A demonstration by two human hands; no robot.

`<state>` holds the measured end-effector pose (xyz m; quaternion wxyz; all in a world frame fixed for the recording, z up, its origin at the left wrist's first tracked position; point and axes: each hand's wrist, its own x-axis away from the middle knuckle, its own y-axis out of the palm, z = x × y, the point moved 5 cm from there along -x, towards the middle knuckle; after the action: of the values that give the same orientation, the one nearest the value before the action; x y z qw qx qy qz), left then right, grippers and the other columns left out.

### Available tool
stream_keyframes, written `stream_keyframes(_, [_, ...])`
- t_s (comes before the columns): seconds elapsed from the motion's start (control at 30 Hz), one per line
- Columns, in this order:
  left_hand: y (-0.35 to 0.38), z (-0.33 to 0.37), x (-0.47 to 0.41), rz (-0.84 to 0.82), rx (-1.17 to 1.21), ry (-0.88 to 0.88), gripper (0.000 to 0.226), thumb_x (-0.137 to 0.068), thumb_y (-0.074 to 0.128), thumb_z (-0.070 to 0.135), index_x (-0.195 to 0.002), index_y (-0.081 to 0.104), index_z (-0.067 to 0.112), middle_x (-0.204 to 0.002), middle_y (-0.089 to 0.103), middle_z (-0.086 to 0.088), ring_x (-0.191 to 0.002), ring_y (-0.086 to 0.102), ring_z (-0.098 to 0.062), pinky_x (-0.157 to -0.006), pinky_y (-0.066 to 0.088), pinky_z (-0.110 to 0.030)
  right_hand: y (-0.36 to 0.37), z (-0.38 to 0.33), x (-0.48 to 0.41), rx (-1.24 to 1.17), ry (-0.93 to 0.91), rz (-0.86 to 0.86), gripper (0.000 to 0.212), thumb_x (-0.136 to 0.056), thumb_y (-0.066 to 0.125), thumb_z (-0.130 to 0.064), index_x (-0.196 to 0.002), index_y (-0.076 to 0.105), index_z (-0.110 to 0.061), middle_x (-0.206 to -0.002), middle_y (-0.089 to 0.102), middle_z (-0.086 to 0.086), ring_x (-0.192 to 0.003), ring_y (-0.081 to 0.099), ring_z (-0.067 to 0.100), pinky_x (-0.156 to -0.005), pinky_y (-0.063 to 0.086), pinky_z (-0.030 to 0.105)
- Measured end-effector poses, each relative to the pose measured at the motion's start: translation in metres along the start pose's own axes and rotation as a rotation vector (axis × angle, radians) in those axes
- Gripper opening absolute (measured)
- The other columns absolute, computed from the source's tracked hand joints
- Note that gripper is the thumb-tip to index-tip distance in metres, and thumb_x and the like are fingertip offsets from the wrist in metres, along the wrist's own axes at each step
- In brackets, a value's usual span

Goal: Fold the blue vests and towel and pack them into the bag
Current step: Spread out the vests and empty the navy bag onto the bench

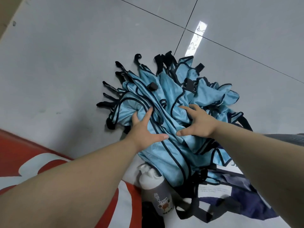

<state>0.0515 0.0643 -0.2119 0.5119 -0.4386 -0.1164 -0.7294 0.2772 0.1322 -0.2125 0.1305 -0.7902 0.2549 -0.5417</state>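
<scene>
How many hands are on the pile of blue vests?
2. The left hand presses the blue vests near the pile's middle; the right hand presses them just to its right.

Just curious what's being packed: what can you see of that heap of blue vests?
The blue vests lie in a crumpled, unfolded heap on the grey tiled floor. Thin, shiny light-blue fabric, dark binding at the edges, black straps sticking out on the far and left sides. The left hand and right hand press on top, fingers spread. The near end overlaps a dark bag.
</scene>
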Motion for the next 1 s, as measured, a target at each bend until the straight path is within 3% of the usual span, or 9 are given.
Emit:
stream_keyframes(0.13, [0.001, 0.010, -0.004, 0.020, 0.031, 0.005, 0.119, -0.064, 0.087, 0.057, -0.151, 0.006, 0.055, -0.161, -0.022, 0.008, -0.153, 0.007, -0.023, -0.119, 0.022, -0.041, 0.009, -0.016, 0.005, -0.127, -0.067, 0.047, 0.116, -0.058, 0.079, -0.071, -0.153, 0.015, -0.050, -0.155, 0.022, -0.007, -0.144, 0.028, 0.023, -0.117, 0.030, 0.043])
stream_keyframes(0.27, [-0.005, 0.008, -0.005, 0.032, 0.036, 0.005, 0.116, -0.065, 0.087, 0.056, -0.150, 0.008, 0.057, -0.161, -0.019, 0.007, -0.152, 0.012, -0.027, -0.118, 0.025, -0.044, 0.009, -0.026, 0.012, -0.277, -0.134, 0.126, 0.114, -0.067, 0.086, -0.052, -0.151, 0.009, -0.056, -0.159, 0.016, -0.009, -0.145, 0.028, 0.019, -0.110, 0.030, 0.031])
stream_keyframes(0.37, [-0.006, 0.006, -0.003, 0.048, 0.038, 0.020, 0.112, -0.067, 0.087, 0.052, -0.150, 0.012, 0.056, -0.161, -0.016, 0.008, -0.151, 0.014, -0.027, -0.118, 0.025, -0.043, 0.003, -0.024, 0.020, -0.245, -0.142, 0.250, 0.122, -0.063, 0.088, -0.053, -0.150, 0.001, -0.059, -0.160, 0.007, -0.012, -0.145, 0.024, 0.020, -0.113, 0.033, 0.037])
stream_keyframes(0.43, [-0.008, 0.005, -0.003, 0.068, 0.053, 0.025, 0.109, -0.068, 0.087, 0.050, -0.148, 0.014, 0.058, -0.161, -0.013, 0.009, -0.151, 0.016, -0.029, -0.117, 0.026, -0.044, -0.007, -0.019, 0.026, -0.137, -0.134, 0.422, 0.124, -0.060, 0.085, -0.060, -0.150, 0.000, -0.058, -0.160, 0.006, -0.009, -0.147, 0.018, 0.024, -0.117, 0.032, 0.047])
stream_keyframes(0.53, [-0.010, 0.003, -0.004, 0.107, 0.097, 0.019, 0.106, -0.068, 0.087, 0.048, -0.145, 0.016, 0.062, -0.161, -0.008, 0.009, -0.150, 0.017, -0.029, -0.116, 0.027, -0.045, -0.023, -0.014, 0.030, 0.089, -0.097, 0.575, 0.127, -0.056, 0.078, -0.074, -0.155, 0.000, -0.049, -0.164, 0.002, 0.002, -0.150, 0.005, 0.031, -0.121, 0.018, 0.056])
stream_keyframes(0.6, [-0.011, 0.002, -0.004, 0.129, 0.108, 0.016, 0.106, -0.068, 0.087, 0.048, -0.145, 0.016, 0.062, -0.162, -0.007, 0.009, -0.149, 0.018, -0.029, -0.116, 0.028, -0.046, -0.029, -0.006, 0.025, 0.150, -0.042, 0.556, 0.131, -0.056, 0.075, -0.079, -0.155, -0.006, -0.049, -0.166, -0.011, 0.000, -0.152, -0.011, 0.031, -0.120, 0.004, 0.056])
stream_keyframes(0.67, [-0.014, 0.001, -0.005, 0.140, 0.104, 0.013, 0.108, -0.067, 0.088, 0.049, -0.145, 0.014, 0.063, -0.162, -0.007, 0.008, -0.150, 0.018, -0.029, -0.116, 0.028, -0.046, -0.028, -0.003, 0.015, 0.025, -0.044, 0.430, 0.134, -0.056, 0.078, -0.077, -0.152, -0.013, -0.053, -0.164, -0.023, -0.004, -0.152, -0.018, 0.031, -0.119, 0.001, 0.056])
stream_keyframes(0.8, [-0.014, 0.003, -0.008, 0.110, 0.091, 0.008, 0.111, -0.067, 0.087, 0.050, -0.149, 0.011, 0.059, -0.163, -0.009, 0.005, -0.151, 0.014, -0.026, -0.117, 0.024, -0.044, -0.014, -0.013, -0.004, -0.143, -0.094, 0.128, 0.134, -0.059, 0.088, -0.062, -0.149, -0.012, -0.058, -0.165, -0.017, -0.012, -0.154, 0.003, 0.027, -0.121, 0.016, 0.050])
stream_keyframes(1.0, [-0.016, 0.004, -0.015, 0.057, 0.089, -0.015, 0.111, -0.072, 0.086, 0.046, -0.153, 0.010, 0.050, -0.162, -0.007, 0.000, -0.150, 0.017, -0.027, -0.118, 0.022, -0.042, -0.009, -0.021, -0.008, -0.225, -0.108, 0.092, 0.121, -0.069, 0.088, -0.046, -0.155, 0.003, -0.048, -0.164, 0.003, -0.010, -0.149, 0.022, 0.023, -0.113, 0.027, 0.034])
